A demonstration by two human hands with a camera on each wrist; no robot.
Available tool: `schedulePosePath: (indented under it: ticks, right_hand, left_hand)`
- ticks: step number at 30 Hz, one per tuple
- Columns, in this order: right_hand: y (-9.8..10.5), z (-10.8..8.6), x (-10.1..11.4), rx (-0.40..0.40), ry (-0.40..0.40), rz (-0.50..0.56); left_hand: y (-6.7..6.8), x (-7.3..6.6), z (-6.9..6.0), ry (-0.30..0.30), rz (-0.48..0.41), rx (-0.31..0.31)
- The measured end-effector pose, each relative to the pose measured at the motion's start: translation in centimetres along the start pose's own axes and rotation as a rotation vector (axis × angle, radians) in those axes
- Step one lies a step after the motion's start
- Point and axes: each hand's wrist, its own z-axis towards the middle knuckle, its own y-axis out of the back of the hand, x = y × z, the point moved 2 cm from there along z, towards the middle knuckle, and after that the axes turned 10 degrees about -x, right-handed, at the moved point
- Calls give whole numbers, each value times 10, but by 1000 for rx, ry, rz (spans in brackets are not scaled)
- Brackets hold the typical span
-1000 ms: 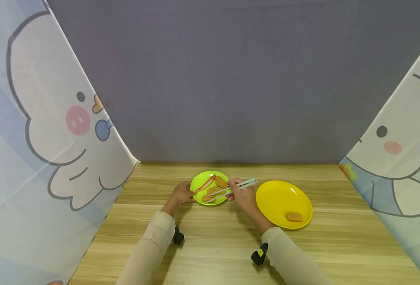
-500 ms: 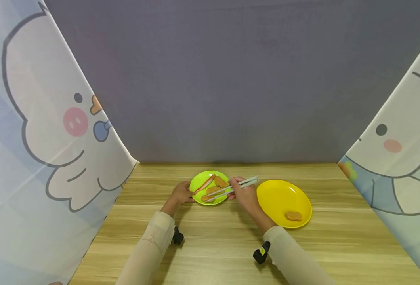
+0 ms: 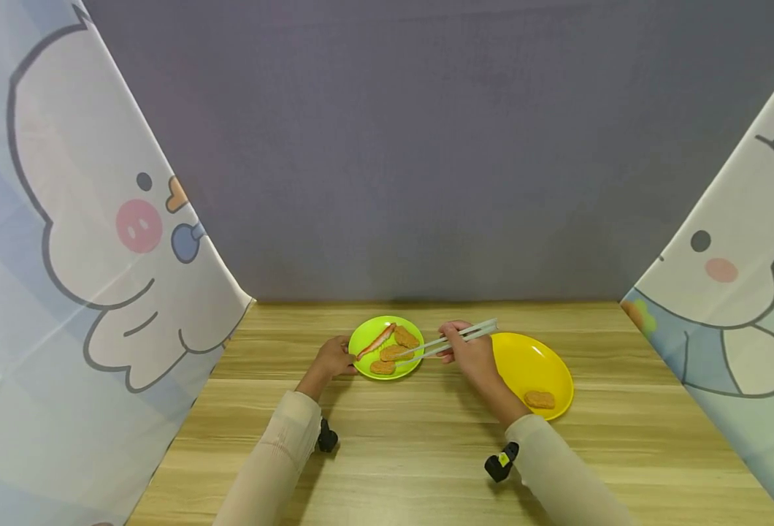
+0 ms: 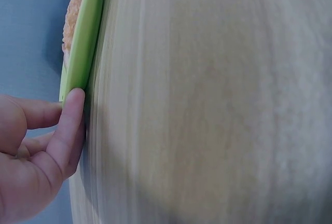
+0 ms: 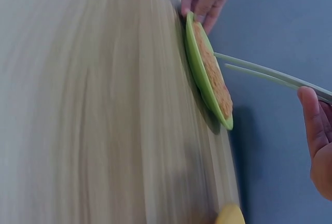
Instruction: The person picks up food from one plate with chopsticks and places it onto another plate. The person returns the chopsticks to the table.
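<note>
My left hand [image 3: 334,356] pinches the left rim of a small green plate [image 3: 362,340] between thumb and fingers, as the left wrist view shows. On that plate lie several fried nuggets [image 3: 407,337] and a long red-and-white piece of food [image 3: 377,341], perhaps a crab stick. A pair of pale chopsticks [image 3: 480,330] is gripped by my right hand [image 3: 471,354]. Their tips stand apart over the plate's right part, close to the middle nugget, with nothing held between them. Whether a tip touches that nugget I cannot tell.
A larger yellow plate [image 3: 518,365] stands to the right with one nugget [image 3: 539,399] near its front edge, partly behind my right forearm. Wood-grain table [image 3: 393,460] lies in front. A grey wall [image 3: 426,146] and printed side curtains [image 3: 131,292] border it.
My right hand has shifted to the right with the chopsticks, and their tips have moved from the front nugget toward the plate's right side. The left hand stays at the green plate.
</note>
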Motion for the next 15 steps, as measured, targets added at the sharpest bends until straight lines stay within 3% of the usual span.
schedulePosePath:
  ticks: [8,15]
  right_hand:
    - [31,7,4,3,5,-49]
    - [57,15,4,-3,-40,-53]
  left_hand:
    - [0,1,1,-3,14,-5]
    - [-1,2,2,9,6,-10]
